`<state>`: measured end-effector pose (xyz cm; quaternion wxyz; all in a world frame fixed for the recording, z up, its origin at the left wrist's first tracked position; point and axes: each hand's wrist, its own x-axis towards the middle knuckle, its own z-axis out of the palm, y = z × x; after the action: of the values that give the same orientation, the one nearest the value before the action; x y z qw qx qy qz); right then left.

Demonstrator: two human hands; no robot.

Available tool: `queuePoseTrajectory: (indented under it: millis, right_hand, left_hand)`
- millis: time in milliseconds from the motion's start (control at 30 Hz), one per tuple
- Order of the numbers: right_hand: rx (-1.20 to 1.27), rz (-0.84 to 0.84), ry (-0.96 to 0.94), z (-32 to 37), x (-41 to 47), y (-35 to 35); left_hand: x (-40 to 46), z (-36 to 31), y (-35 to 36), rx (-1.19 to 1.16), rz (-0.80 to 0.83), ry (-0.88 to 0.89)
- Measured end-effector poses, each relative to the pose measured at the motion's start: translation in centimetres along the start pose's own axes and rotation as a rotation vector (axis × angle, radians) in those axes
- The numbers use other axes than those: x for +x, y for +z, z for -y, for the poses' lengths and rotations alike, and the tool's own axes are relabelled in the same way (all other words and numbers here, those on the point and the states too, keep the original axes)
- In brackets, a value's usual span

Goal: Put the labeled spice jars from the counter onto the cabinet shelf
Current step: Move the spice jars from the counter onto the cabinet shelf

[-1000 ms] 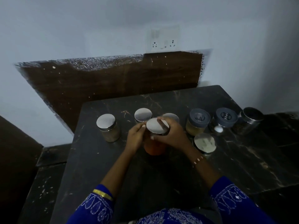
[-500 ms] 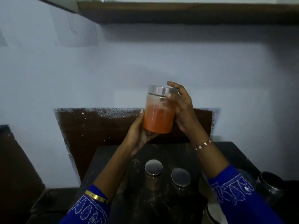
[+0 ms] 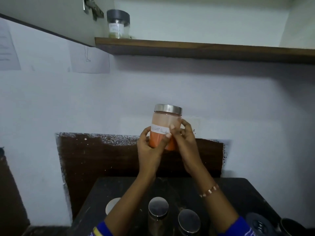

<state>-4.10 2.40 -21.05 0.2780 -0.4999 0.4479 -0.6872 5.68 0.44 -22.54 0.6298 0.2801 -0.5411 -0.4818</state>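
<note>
A person holds a glass spice jar of orange powder [image 3: 164, 126] in mid-air in front of the pale wall, above the far edge of the dark worktop [image 3: 238, 193] and well below the wooden cabinet shelf [image 3: 204, 48]. The left hand [image 3: 150, 149] cups the jar's lower half from the left and beneath, while the right hand [image 3: 185, 137] closes round its right side, a thumb pressed on the white handwritten label. The jar stands upright, its steel lid on. One dark-lidded labelled jar [image 3: 118, 23] already sits at the shelf's left end, near the front edge. Below, on the worktop's near side, two steel-lidded jars [image 3: 158, 212] [image 3: 189, 222] stand just beside each other between the person's forearms.
</note>
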Motion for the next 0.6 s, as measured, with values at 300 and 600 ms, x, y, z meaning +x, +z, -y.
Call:
queuePoseTrajectory:
  millis: [300,600]
  right_hand:
    - [0.296,0.025,0.025,2.1,3.3,-1.2]
    - [0.007,0.003,-0.2,9.9,10.6,1.4]
  left_hand:
    - [2.8,-2.2,0.6,0.043,0.137,0.138]
    - [9.8,-9.8,2.3,0.09,0.066,0.353]
